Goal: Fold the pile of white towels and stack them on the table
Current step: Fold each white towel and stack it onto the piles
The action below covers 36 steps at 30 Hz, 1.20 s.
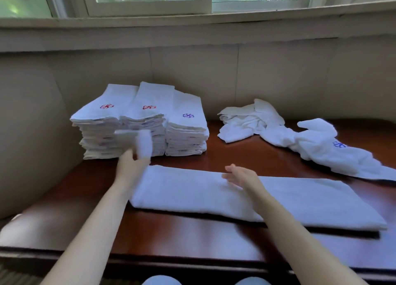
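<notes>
A long white towel (300, 201), folded lengthwise, lies across the front of the brown table (192, 231). My left hand (128, 167) grips the towel's left end and lifts it; that raised end (143, 143) is blurred. My right hand (242, 176) hovers flat over the towel's middle with fingers straight. At the back left stand three stacks of folded white towels (141, 122) with red and blue embroidered marks. A loose pile of unfolded white towels (289, 134) lies at the back right.
A beige padded wall (214, 70) runs behind the table, with a window sill (192, 21) and windows above. A beige cushioned surface (27, 134) borders the table's left side. The table's front edge (192, 263) is close to me.
</notes>
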Each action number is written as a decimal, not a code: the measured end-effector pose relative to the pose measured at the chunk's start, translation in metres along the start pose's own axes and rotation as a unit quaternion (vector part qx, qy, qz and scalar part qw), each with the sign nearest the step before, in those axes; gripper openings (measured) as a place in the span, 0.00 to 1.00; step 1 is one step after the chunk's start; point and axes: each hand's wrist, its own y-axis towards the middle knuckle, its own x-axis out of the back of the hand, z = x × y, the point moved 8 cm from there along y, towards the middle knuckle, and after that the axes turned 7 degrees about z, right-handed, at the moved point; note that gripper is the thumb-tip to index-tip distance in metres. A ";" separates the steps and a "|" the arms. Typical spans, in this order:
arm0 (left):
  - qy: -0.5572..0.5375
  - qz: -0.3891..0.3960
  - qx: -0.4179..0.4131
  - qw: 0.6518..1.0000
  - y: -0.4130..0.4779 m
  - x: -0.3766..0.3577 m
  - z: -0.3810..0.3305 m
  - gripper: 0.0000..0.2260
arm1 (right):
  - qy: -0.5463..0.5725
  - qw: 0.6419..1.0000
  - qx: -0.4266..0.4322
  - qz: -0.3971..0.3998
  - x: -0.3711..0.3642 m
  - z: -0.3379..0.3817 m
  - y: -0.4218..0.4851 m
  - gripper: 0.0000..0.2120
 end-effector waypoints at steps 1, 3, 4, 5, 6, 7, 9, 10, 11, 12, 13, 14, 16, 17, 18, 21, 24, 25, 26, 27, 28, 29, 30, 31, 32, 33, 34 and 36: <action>0.052 0.115 -0.064 0.990 -0.015 -0.034 -0.027 0.08 | 0.177 0.983 -0.027 0.029 0.007 0.002 -0.003 0.21; 0.126 0.363 -0.121 0.915 -0.059 -0.103 -0.059 0.14 | 0.316 0.944 -0.085 0.047 0.027 0.002 -0.009 0.28; 0.158 0.441 -0.136 0.873 -0.081 -0.127 -0.065 0.14 | 0.280 0.953 -0.104 0.054 0.033 0.001 -0.016 0.25; 0.179 0.472 -0.163 0.848 -0.094 -0.145 -0.071 0.14 | 0.218 0.968 -0.115 0.055 0.037 -0.003 -0.021 0.18; 0.190 0.463 -0.186 0.846 -0.098 -0.155 -0.077 0.14 | 0.138 0.982 -0.127 0.039 0.042 -0.009 -0.024 0.08; 0.188 0.438 -0.191 0.858 -0.098 -0.160 -0.083 0.13 | 0.069 0.989 -0.127 -0.007 0.051 -0.010 -0.028 0.01; 0.175 0.380 -0.172 0.892 -0.091 -0.162 -0.088 0.13 | 0.023 0.987 -0.128 -0.094 0.077 -0.010 -0.035 0.08; 0.167 0.356 -0.167 0.904 -0.087 -0.163 -0.087 0.13 | 0.045 0.984 -0.120 -0.123 0.093 -0.004 -0.041 0.08; 0.164 0.336 -0.165 0.913 -0.083 -0.164 -0.086 0.13 | 0.070 0.980 -0.110 -0.150 0.112 0.003 -0.047 0.07; 0.164 0.317 -0.164 0.920 -0.078 -0.166 -0.084 0.13 | 0.101 0.975 -0.094 -0.177 0.134 0.013 -0.057 0.09; 0.171 0.297 -0.162 0.926 -0.073 -0.167 -0.082 0.14 | 0.120 0.970 -0.079 -0.194 0.157 0.019 -0.065 0.13; 0.188 0.279 -0.159 0.928 -0.068 -0.170 -0.078 0.14 | 0.117 0.967 -0.075 -0.215 0.180 0.024 -0.075 0.15; 0.240 0.272 -0.134 0.922 -0.061 -0.182 -0.064 0.18 | 0.019 0.954 -0.112 -0.279 0.226 0.025 -0.099 0.09; 0.266 0.281 -0.111 0.915 -0.062 -0.190 -0.055 0.20 | -0.055 0.939 -0.148 -0.306 0.244 0.018 -0.110 0.07; 0.281 0.291 -0.086 0.911 -0.064 -0.199 -0.045 0.23 | -0.128 0.926 -0.174 -0.309 0.254 0.011 -0.118 0.06; 0.308 0.260 -0.049 0.914 -0.069 -0.214 -0.026 0.30 | -0.184 0.925 -0.186 -0.276 0.264 -0.026 -0.124 0.09; 0.266 0.234 0.016 0.935 -0.061 -0.210 -0.014 0.37 | -0.197 0.925 -0.160 -0.283 0.270 -0.038 -0.121 0.14; 0.253 0.233 0.038 0.938 -0.056 -0.208 -0.010 0.38 | -0.208 0.925 -0.153 -0.278 0.270 -0.037 -0.117 0.14; 0.251 0.232 0.055 0.938 -0.052 -0.206 -0.007 0.38 | -0.219 0.926 -0.139 -0.274 0.273 -0.035 -0.112 0.14; 0.254 0.232 0.064 0.937 -0.049 -0.205 -0.005 0.36 | -0.230 0.927 -0.124 -0.270 0.273 -0.030 -0.108 0.12; 0.252 0.235 0.063 0.937 -0.046 -0.204 -0.003 0.32 | -0.232 0.928 -0.107 -0.272 0.274 -0.026 -0.103 0.10; 0.240 0.240 0.057 0.939 -0.044 -0.205 -0.001 0.28 | -0.231 0.928 -0.087 -0.278 0.276 -0.022 -0.099 0.09; 0.218 0.243 0.053 0.944 -0.043 -0.206 0.001 0.25 | -0.225 0.928 -0.071 -0.289 0.277 -0.019 -0.098 0.09; 0.188 0.244 0.057 0.950 -0.043 -0.206 0.004 0.23 | -0.219 0.927 -0.064 -0.298 0.277 -0.017 -0.096 0.10; 0.154 0.244 0.066 0.955 -0.042 -0.206 0.008 0.23 | -0.216 0.926 -0.065 -0.302 0.277 -0.019 -0.095 0.11; 0.127 0.241 0.076 0.959 -0.041 -0.205 0.011 0.24 | -0.226 0.925 -0.075 -0.298 0.277 -0.025 -0.092 0.13; 0.107 0.237 0.083 0.962 -0.041 -0.204 0.012 0.25 | -0.245 0.919 -0.097 -0.292 0.276 -0.031 -0.091 0.14; 0.111 0.222 0.086 0.965 -0.043 -0.200 0.012 0.26 | -0.328 0.890 -0.152 -0.277 0.270 -0.037 -0.091 0.07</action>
